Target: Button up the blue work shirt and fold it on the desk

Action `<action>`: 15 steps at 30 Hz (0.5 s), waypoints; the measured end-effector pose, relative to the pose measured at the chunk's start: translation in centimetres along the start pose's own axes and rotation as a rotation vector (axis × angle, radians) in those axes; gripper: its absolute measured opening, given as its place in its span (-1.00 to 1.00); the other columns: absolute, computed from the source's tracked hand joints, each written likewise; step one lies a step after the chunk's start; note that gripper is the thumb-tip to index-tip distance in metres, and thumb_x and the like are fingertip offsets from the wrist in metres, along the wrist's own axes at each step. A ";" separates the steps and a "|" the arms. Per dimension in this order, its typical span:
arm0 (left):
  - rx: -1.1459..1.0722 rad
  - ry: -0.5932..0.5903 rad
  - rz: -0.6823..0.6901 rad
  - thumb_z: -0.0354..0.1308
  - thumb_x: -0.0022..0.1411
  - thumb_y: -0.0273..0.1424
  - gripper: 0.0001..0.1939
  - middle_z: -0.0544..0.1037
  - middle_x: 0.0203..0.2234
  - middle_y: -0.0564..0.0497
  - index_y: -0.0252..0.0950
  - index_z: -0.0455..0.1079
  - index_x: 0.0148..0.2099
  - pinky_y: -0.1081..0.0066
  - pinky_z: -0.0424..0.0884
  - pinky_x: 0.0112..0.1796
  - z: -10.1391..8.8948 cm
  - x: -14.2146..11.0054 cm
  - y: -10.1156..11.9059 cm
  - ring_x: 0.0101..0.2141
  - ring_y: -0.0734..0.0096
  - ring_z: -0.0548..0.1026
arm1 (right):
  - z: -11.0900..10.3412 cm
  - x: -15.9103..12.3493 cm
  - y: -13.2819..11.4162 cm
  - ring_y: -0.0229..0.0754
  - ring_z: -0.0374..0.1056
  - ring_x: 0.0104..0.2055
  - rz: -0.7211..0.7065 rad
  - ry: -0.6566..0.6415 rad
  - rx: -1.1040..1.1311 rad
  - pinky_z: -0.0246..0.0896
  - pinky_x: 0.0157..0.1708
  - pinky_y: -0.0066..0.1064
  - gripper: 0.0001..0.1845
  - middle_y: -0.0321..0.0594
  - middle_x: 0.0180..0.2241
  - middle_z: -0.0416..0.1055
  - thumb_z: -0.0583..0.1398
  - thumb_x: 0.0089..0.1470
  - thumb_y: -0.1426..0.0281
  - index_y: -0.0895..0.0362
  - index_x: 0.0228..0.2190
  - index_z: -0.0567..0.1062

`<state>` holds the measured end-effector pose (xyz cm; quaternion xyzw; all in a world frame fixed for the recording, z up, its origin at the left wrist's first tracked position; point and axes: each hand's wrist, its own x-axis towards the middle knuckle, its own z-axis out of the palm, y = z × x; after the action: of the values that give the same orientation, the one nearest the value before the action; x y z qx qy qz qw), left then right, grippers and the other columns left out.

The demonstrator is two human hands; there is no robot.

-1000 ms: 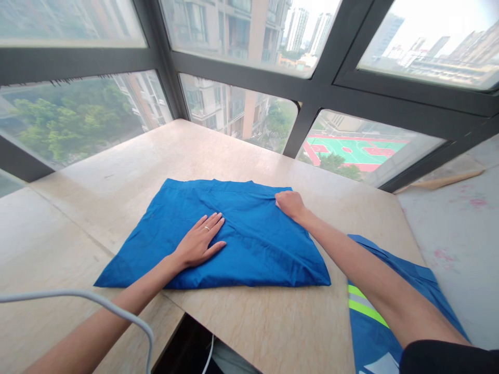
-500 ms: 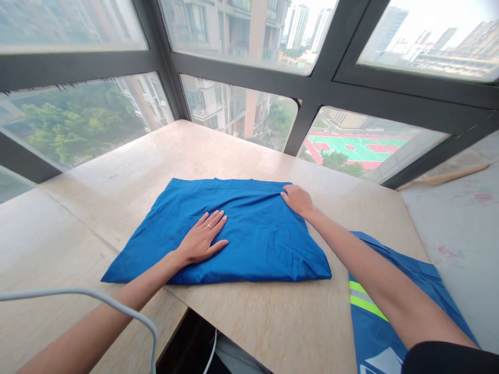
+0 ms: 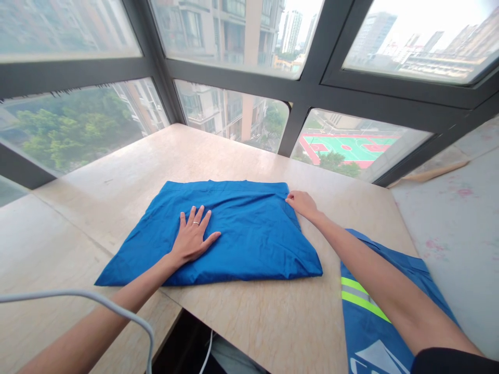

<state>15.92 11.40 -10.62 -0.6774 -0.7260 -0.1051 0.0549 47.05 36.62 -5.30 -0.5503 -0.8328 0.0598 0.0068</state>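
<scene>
A blue folded garment (image 3: 249, 234) lies flat on the beige stone-look countertop (image 3: 280, 317), with creases running across its right half. On its left-middle part rests my left hand (image 3: 193, 236), palm down with fingers spread and a ring on one finger. My right hand (image 3: 302, 202) pinches the garment's right edge, just below its upper right corner. What exactly the fingertips grip there is partly hidden. Which kind of garment it is cannot be made out.
Under my right forearm lies a second blue garment (image 3: 374, 332) with yellow-green and grey stripes and a white print. A white cable (image 3: 89, 295) crosses the lower left. A dark gap (image 3: 183, 343) opens at the counter's front. Framed windows (image 3: 234, 114) border the back.
My left hand has slid a little left on the fabric and its fingers have spread wider. My right hand has moved slightly down along the edge. The view has shifted slightly.
</scene>
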 end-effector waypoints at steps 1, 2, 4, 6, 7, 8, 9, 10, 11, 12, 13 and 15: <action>0.005 0.002 -0.012 -0.17 0.32 0.13 -0.17 0.02 0.36 -0.28 -0.34 0.06 0.41 -0.29 -0.20 0.24 0.1 0.0 0.0 0.35 -0.20 -0.12 | 0.1 -0.1 -0.1 -0.11 0.45 -0.12 0.009 0.007 -0.021 0.24 -0.22 -0.42 -0.73 -0.15 -0.18 0.56 0.08 0.20 0.37 0.09 -0.22 0.59; 0.011 -0.001 -0.015 -0.17 0.32 0.14 -0.17 0.03 0.36 -0.27 -0.33 0.07 0.40 -0.28 -0.18 0.24 0.1 0.0 0.0 0.35 -0.20 -0.10 | 0.1 -0.1 -0.3 -0.09 0.46 -0.13 0.017 0.012 -0.036 0.24 -0.24 -0.40 -0.71 -0.13 -0.20 0.56 0.06 0.19 0.40 0.09 -0.25 0.60; 0.022 -0.016 -0.008 -0.18 0.32 0.14 -0.18 0.05 0.35 -0.25 -0.32 0.08 0.40 -0.26 -0.17 0.24 0.1 0.1 0.0 0.35 -0.18 -0.08 | 0.0 -0.2 -0.5 -0.04 0.47 -0.14 0.022 0.020 -0.062 0.25 -0.26 -0.38 -0.70 -0.07 -0.20 0.56 0.06 0.17 0.44 0.11 -0.26 0.60; 0.030 -0.035 -0.006 -0.18 0.32 0.13 -0.18 0.05 0.35 -0.24 -0.33 0.08 0.40 -0.23 -0.17 0.25 0.1 0.1 0.0 0.35 -0.16 -0.08 | -0.2 -0.3 -0.6 0.00 0.47 -0.13 0.012 0.030 -0.085 0.26 -0.26 -0.35 -0.72 -0.02 -0.18 0.55 0.08 0.15 0.44 0.13 -0.26 0.60; 0.032 -0.042 -0.006 -0.19 0.33 0.13 -0.18 0.04 0.36 -0.24 -0.34 0.08 0.40 -0.22 -0.17 0.25 0.0 0.1 0.0 0.35 -0.15 -0.07 | -0.3 -0.2 -0.6 0.02 0.46 -0.12 0.007 0.037 -0.096 0.26 -0.25 -0.34 -0.72 0.00 -0.17 0.54 0.08 0.16 0.44 0.15 -0.25 0.59; 0.033 -0.045 -0.004 -0.19 0.33 0.13 -0.18 0.04 0.36 -0.24 -0.34 0.07 0.40 -0.21 -0.16 0.26 0.0 0.1 0.0 0.35 -0.14 -0.07 | -0.4 -0.2 -0.6 0.03 0.46 -0.11 0.004 0.046 -0.105 0.27 -0.25 -0.32 -0.72 0.03 -0.15 0.54 0.07 0.17 0.43 0.16 -0.24 0.59; 0.033 -0.042 -0.001 -0.19 0.33 0.13 -0.18 0.04 0.36 -0.24 -0.33 0.07 0.40 -0.21 -0.16 0.26 0.0 0.1 0.0 0.35 -0.14 -0.07 | -0.5 -0.1 -0.5 0.04 0.46 -0.11 0.004 0.055 -0.110 0.27 -0.24 -0.31 -0.71 0.05 -0.14 0.53 0.07 0.19 0.42 0.16 -0.24 0.59; 0.032 -0.036 0.003 -0.19 0.33 0.12 -0.19 0.04 0.36 -0.24 -0.32 0.07 0.40 -0.21 -0.15 0.25 0.0 0.1 0.0 0.35 -0.13 -0.06 | -0.5 0.0 -0.4 0.04 0.46 -0.10 0.006 0.063 -0.112 0.27 -0.23 -0.31 -0.70 0.07 -0.14 0.53 0.06 0.20 0.41 0.17 -0.24 0.59; 0.032 -0.029 0.007 -0.19 0.33 0.12 -0.19 0.05 0.36 -0.23 -0.31 0.06 0.41 -0.21 -0.14 0.25 0.0 0.1 0.0 0.35 -0.13 -0.06 | -0.4 0.1 -0.4 0.04 0.46 -0.10 0.008 0.067 -0.110 0.26 -0.23 -0.31 -0.70 0.07 -0.13 0.53 0.05 0.21 0.40 0.17 -0.24 0.59; 0.034 -0.024 0.010 -0.19 0.34 0.12 -0.20 0.05 0.36 -0.23 -0.30 0.06 0.41 -0.20 -0.13 0.25 0.0 0.1 0.0 0.35 -0.12 -0.06 | -0.3 0.2 -0.3 0.03 0.46 -0.09 0.010 0.067 -0.103 0.26 -0.23 -0.32 -0.70 0.06 -0.13 0.53 0.05 0.22 0.39 0.16 -0.24 0.58; 0.036 -0.021 0.011 -0.19 0.34 0.12 -0.20 0.05 0.36 -0.22 -0.29 0.06 0.41 -0.20 -0.13 0.25 0.0 0.1 0.0 0.35 -0.12 -0.06 | -0.1 0.3 -0.2 0.02 0.45 -0.09 0.013 0.064 -0.092 0.25 -0.22 -0.33 -0.70 0.03 -0.13 0.53 0.05 0.22 0.39 0.15 -0.24 0.58; 0.041 -0.023 0.010 -0.20 0.34 0.12 -0.20 0.05 0.36 -0.21 -0.29 0.05 0.41 -0.19 -0.13 0.26 0.0 0.1 0.0 0.35 -0.12 -0.06 | 0.1 0.3 0.1 -0.03 0.45 -0.09 0.022 0.057 -0.063 0.24 -0.22 -0.36 -0.69 -0.03 -0.13 0.54 0.03 0.24 0.39 0.12 -0.23 0.57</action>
<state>15.92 11.48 -10.63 -0.6809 -0.7252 -0.0821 0.0608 47.02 36.95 -5.45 -0.5610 -0.8275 0.0179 0.0124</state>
